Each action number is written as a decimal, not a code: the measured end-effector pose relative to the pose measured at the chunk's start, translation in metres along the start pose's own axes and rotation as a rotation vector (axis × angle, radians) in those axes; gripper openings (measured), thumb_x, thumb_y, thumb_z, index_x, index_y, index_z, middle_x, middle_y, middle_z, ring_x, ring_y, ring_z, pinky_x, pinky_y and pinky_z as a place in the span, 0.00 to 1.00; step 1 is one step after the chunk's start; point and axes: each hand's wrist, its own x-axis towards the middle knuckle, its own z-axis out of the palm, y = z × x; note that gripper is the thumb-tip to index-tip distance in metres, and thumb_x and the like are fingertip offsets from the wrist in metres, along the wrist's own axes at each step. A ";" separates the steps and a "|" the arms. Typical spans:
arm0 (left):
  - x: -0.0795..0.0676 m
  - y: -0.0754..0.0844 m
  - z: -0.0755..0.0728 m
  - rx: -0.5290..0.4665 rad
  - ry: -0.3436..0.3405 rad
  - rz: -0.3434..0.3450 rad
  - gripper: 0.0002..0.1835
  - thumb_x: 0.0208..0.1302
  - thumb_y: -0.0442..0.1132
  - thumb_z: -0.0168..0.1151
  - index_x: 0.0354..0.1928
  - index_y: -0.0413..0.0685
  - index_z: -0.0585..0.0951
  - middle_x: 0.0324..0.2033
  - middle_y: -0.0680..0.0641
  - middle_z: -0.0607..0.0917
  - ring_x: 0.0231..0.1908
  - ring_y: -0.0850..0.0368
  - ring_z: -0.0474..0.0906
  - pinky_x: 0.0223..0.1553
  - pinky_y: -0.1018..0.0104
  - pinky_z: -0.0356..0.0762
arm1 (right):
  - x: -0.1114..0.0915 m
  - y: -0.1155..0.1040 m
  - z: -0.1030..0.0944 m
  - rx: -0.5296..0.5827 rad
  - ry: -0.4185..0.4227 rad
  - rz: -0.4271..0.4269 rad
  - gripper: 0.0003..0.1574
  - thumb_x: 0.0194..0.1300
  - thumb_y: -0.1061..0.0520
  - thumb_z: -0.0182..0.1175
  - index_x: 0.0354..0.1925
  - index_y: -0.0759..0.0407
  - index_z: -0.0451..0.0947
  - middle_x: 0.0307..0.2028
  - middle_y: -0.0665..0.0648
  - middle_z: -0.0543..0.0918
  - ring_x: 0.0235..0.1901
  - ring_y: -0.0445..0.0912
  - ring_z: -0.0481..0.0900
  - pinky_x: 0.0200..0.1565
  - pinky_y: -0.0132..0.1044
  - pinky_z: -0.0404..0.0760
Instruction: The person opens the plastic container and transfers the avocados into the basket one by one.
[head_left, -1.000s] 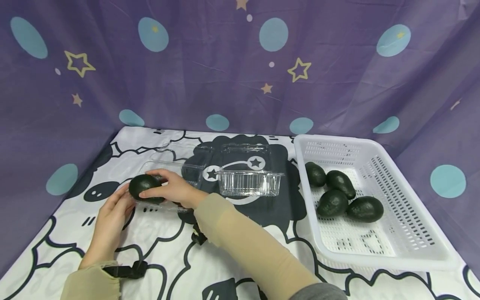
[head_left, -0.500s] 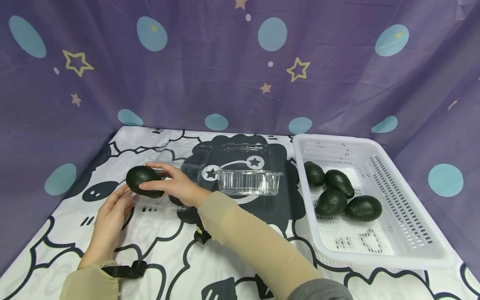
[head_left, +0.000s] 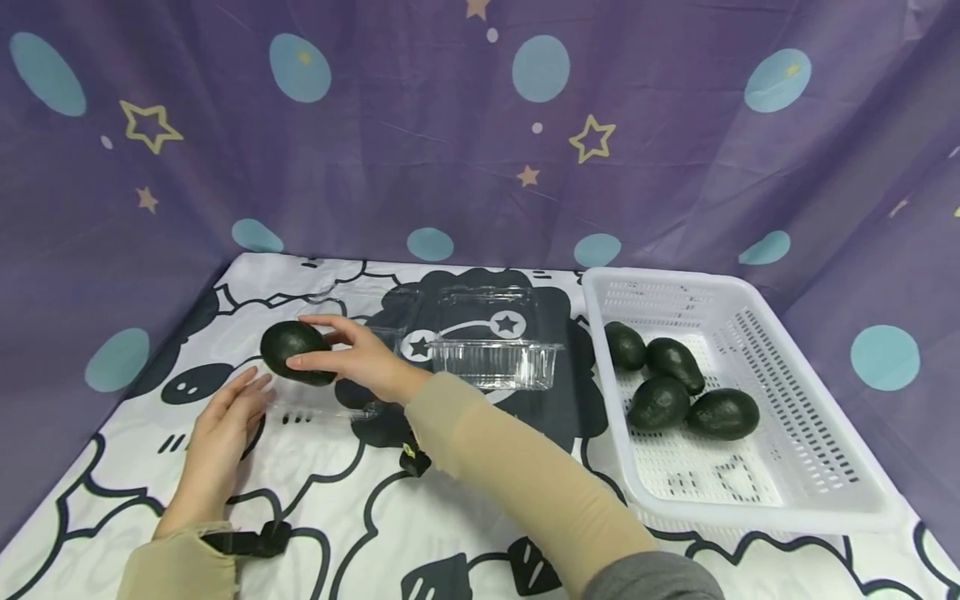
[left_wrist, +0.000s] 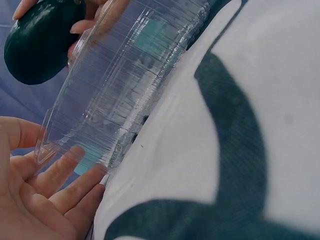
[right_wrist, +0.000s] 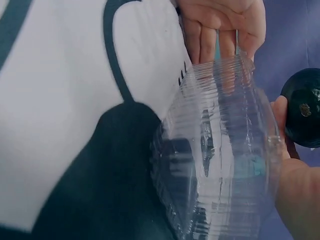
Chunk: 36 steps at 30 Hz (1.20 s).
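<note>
My right hand (head_left: pixel 363 360) grips a dark green avocado (head_left: pixel 288 352) between thumb and fingers. The avocado is held above an open clear plastic clamshell container (left_wrist: pixel 112 85), near its left end. In the left wrist view the fruit appears apart from the container's rim. My left hand (head_left: pixel 217 437) lies palm inward at the container's left end, its fingers extended and touching the wall. From the right wrist view, the left fingers (right_wrist: pixel 227 45) show behind the clear wall, and one end of the avocado (right_wrist: pixel 305 107) faces the camera.
A second open clear clamshell container (head_left: pixel 495 367) stands right of the first. Farther right, a white perforated plastic basket (head_left: pixel 757 521) holds several avocados (head_left: pixel 723 414). A purple curtain (head_left: pixel 420 125) closes off the back and sides of the cloth-covered table (head_left: pixel 315 517).
My right hand has lifted the avocado slightly, first shifting left and then a little right, away from the left fingertips. The left hand stays almost in place.
</note>
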 end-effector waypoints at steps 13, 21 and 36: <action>-0.001 -0.002 0.000 -0.028 -0.024 0.000 0.30 0.77 0.49 0.39 0.78 0.61 0.53 0.75 0.45 0.61 0.72 0.55 0.64 0.72 0.68 0.64 | -0.016 -0.020 -0.004 -0.116 -0.014 -0.034 0.37 0.62 0.55 0.68 0.68 0.40 0.70 0.52 0.46 0.76 0.48 0.36 0.76 0.43 0.33 0.84; 0.001 -0.003 -0.003 -0.033 -0.021 0.016 0.29 0.77 0.48 0.40 0.78 0.61 0.54 0.75 0.46 0.61 0.70 0.61 0.65 0.59 0.87 0.69 | -0.024 -0.028 -0.007 -0.167 -0.015 -0.023 0.38 0.61 0.53 0.69 0.67 0.38 0.70 0.53 0.46 0.76 0.48 0.36 0.77 0.45 0.31 0.83; 0.000 -0.005 -0.003 -0.088 -0.028 -0.008 0.29 0.77 0.49 0.42 0.78 0.62 0.55 0.75 0.48 0.61 0.68 0.69 0.67 0.58 0.88 0.68 | -0.058 -0.055 -0.013 -0.205 0.029 -0.031 0.40 0.61 0.52 0.69 0.69 0.38 0.68 0.55 0.46 0.76 0.50 0.35 0.75 0.47 0.33 0.81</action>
